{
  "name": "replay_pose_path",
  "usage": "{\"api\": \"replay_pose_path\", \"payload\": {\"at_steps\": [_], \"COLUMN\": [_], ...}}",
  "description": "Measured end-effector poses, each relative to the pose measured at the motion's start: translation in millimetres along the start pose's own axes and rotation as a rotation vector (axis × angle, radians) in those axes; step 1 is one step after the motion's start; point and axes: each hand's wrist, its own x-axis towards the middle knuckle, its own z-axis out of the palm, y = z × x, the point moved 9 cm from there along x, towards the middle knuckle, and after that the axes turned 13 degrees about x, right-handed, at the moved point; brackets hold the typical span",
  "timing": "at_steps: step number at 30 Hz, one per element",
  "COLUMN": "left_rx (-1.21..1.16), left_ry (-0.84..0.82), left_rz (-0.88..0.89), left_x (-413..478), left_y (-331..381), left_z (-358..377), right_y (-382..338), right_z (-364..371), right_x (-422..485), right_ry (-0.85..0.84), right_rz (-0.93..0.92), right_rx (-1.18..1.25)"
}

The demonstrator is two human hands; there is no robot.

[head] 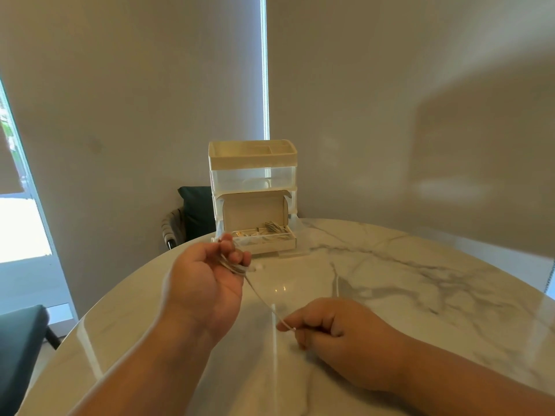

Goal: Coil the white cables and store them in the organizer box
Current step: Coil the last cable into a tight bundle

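The round worktop (405, 295) of glossy white marble with grey veins carries everything here. Its curved edge runs close at your left, and the widest stretch of stone shows at your right. Your left grip (207, 274) is raised above the stone, with the fingers curled around several loose loops of the thin white cable (260, 298). From there the cable runs as one tight, slanted line down to your right grip (333, 328), which is low near the stone and pinches it between thumb and forefinger. At the far edge stands the tall organizer box of cream and clear plastic (253, 163), square-cornered, with an open tray on top. At its foot a small open cardboard box (255, 210), its lid upright, holds more coiled white cables (274, 228). A dark padded chair (196, 211) stands behind the edge, left of the organizer.
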Motion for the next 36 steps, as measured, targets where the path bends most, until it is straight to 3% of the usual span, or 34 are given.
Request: {"api": "replay_pose_path", "payload": {"at_steps": [3,8,13,16,22,25,28,31,34,36], "left_rx": [0.134,0.361,0.819,0.979,1.226,1.223,1.431,1.362,1.059,0.955], "left_ry": [-0.006,-0.032,-0.054,-0.129,-0.298,-0.347,-0.475,-0.463,-0.519,-0.604], "left_rz": [-0.01,-0.006,0.183,0.252,0.151,0.119,0.336,0.32,0.056,0.006], "left_x": [0.8,-1.1,-9.3,-14.5,-17.4,-23.1,-36.7,-38.3,-34.5,-36.4], "left_y": [-6.0,-18.4,-16.1,-21.1,-50.8,-56.1,-49.4,-47.2,-68.3,-75.9], "left_z": [1.7,6.8,16.0,25.4,31.9,38.3,55.4,53.2,47.4,51.8], "right_y": [-8.3,-11.7,-34.2,-38.8,-50.1,-51.5,-53.0,-52.7,-49.1,-43.6], "right_z": [-0.2,-1.8,-8.5,-14.8,-23.2,-28.6,-34.0,-33.7,-36.1,-39.7], "right_x": [-2.1,-1.0,-5.8,-8.8,-15.6,-18.4,-19.7,-18.7,-16.8,-15.3], "right_ry": [-0.002,0.011,0.082,0.161,0.278,0.305,0.332,0.326,0.344,0.353], "right_rz": [-0.033,-0.093,-0.276,-0.334,-0.486,-0.508,-0.502,-0.493,-0.461,-0.426], "right_rx": [0.076,-0.002,-0.143,-0.273,-0.369,-0.341,-0.327,-0.324,-0.31,-0.295]}}
